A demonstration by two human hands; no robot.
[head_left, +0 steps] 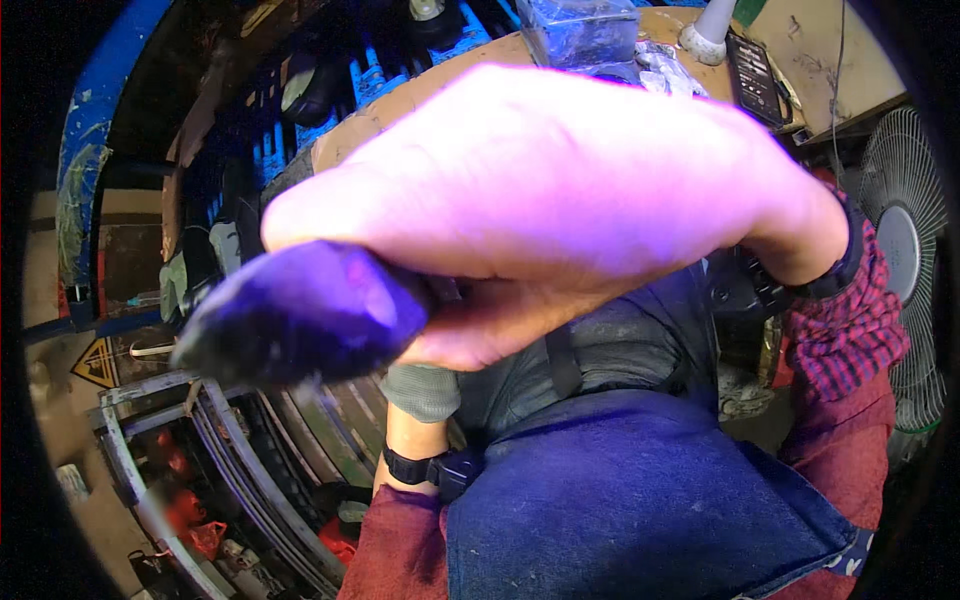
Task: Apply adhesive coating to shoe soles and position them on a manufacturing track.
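Observation:
My right hand fills the middle of the head view, close to the camera and brightly lit. Its fingers are curled round a dark, glossy piece with a pointed end, blurred, which looks like part of a shoe. Behind and below it, my left hand wears a grey knit glove. Only the cuff part of that glove shows; its fingers are hidden behind the right hand and the dark piece, so I cannot tell what they hold.
A brown worktop curves behind the hands, bearing a clear plastic-wrapped box and a white cone-shaped thing. Dark shoes stand beside blue slats. A fan is at the right, a metal rack at lower left.

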